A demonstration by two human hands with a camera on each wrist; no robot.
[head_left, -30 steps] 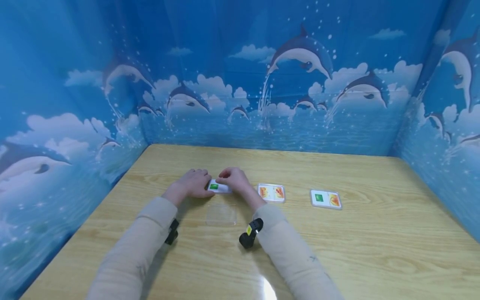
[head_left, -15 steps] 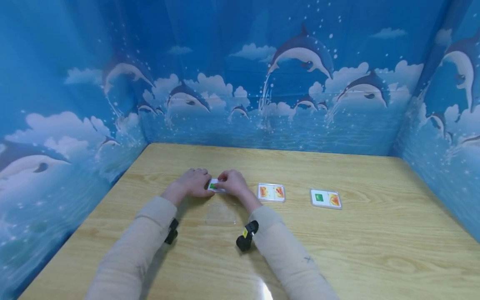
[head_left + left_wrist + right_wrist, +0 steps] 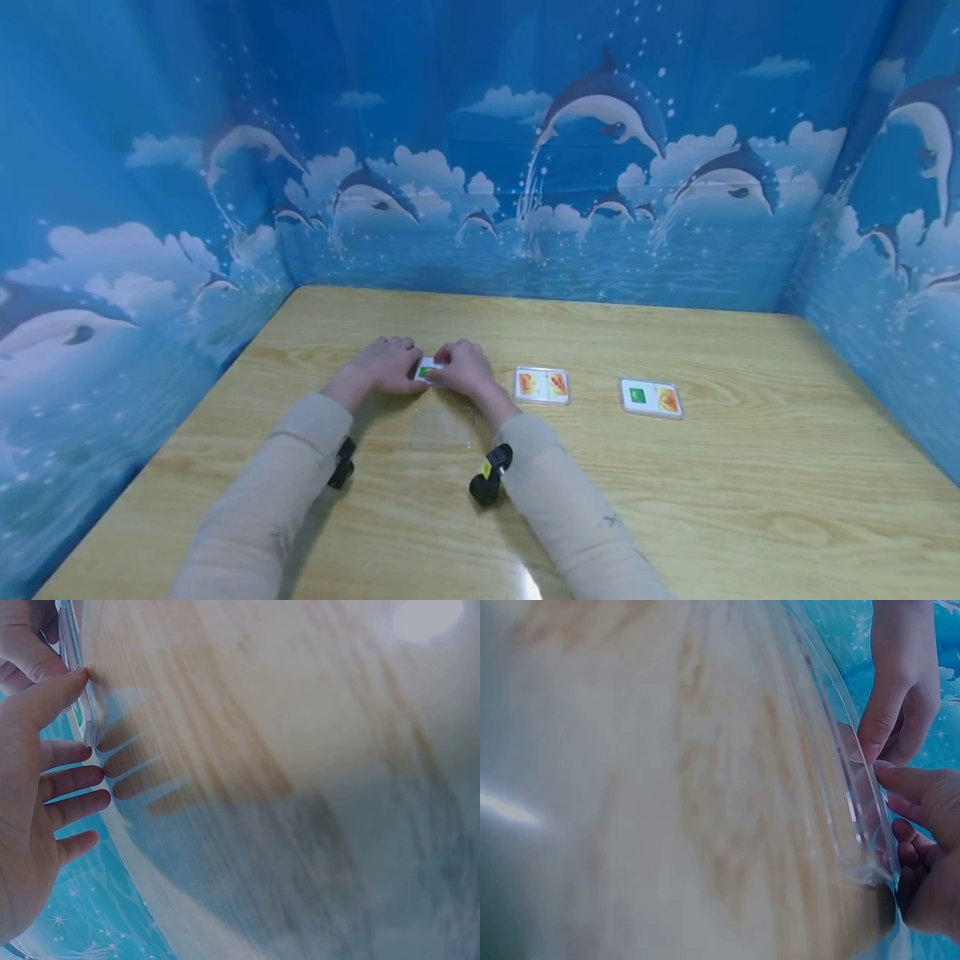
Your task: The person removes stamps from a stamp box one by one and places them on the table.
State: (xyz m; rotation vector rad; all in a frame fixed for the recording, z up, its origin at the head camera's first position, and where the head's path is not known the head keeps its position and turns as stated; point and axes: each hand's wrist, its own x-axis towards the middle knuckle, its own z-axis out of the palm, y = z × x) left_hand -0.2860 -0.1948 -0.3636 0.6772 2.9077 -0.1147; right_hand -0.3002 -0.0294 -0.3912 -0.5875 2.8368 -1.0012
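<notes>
My left hand (image 3: 384, 365) grips the left end of a small clear plastic case; in the left wrist view its thumb lies along the near edge and other fingers are at the end. A white card (image 3: 429, 364) with a green picture lies in or on this case. My right hand (image 3: 465, 367) covers the case's right part, thumb and finger pinching at the card, other fingers curled in the right wrist view (image 3: 934, 844). Whether the card lies flat is hidden. Nearer me, a clear plastic lid (image 3: 441, 431) lies on the table.
Just right of my hands lies a cased card (image 3: 542, 385) with two orange pictures. Farther right is another cased card (image 3: 651, 398), green and orange. The wooden table (image 3: 720, 500) meets a blue dolphin curtain (image 3: 480, 208) at the back and sides.
My right hand has slid left along the case, and its fingers now cover more of the card. The left hand has stayed in place.
</notes>
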